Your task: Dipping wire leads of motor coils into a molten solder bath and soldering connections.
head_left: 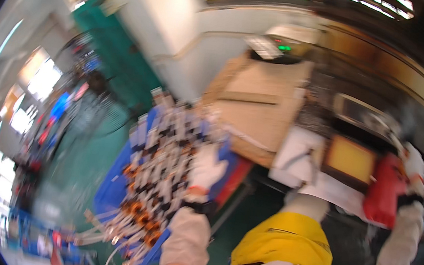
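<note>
My left hand (208,166), in a white glove, lies at the right side of a heap of copper-coil parts with pale leads (156,173). Its thumb stands apart and its fingers point away from me; blur hides the fingertips. A blue bin (113,181) holds the heap. Over at the far right, my gloved right hand (413,163) is curled next to a red block-shaped thing (386,191). A thin pale item (395,138) reaches from its fingers toward a metal-rimmed tray (348,104); its kind is too blurred to tell.
A yellow sponge-like pad in a dark frame (350,159) sits on the bench. Left of it are a white sheet (295,148) and a brown board (252,103). A device with green lights (284,48) stands behind. A green cabinet (119,49) rises at the far left.
</note>
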